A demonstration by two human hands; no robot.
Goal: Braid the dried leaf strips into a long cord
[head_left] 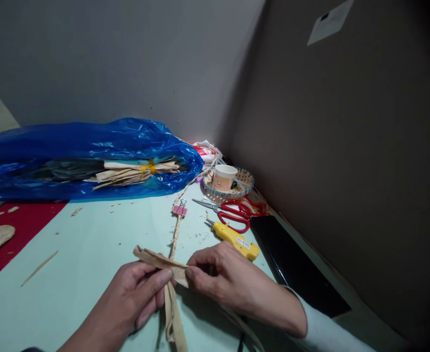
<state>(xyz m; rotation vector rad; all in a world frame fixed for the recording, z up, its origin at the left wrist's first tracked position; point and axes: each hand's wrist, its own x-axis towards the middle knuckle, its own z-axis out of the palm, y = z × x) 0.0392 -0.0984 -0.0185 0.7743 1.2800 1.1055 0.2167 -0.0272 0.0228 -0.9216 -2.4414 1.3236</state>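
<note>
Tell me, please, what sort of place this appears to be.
It looks like a craft worktable, with a tied bundle of dry strips in a blue plastic bag, red-handled scissors, and a braided cord in a pink binder clip.

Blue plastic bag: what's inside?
In the blue bag: a bundle of pale strips with a yellow tie, plus darker material left of it, too unclear to identify. Plastic covers any other contents.

L hand (136,296) & R hand (224,276) pinch tan strip (156,260) crosswise at near end of braid (176,234); pink binder clip (180,210) on braid. To R: yellow tool (237,241), red-hdl. scissors (220,208), cup (224,178) in woven tray (250,183). Rear L: open blue bag (71,139) w/ tied bundle (130,173) of strips.
</note>
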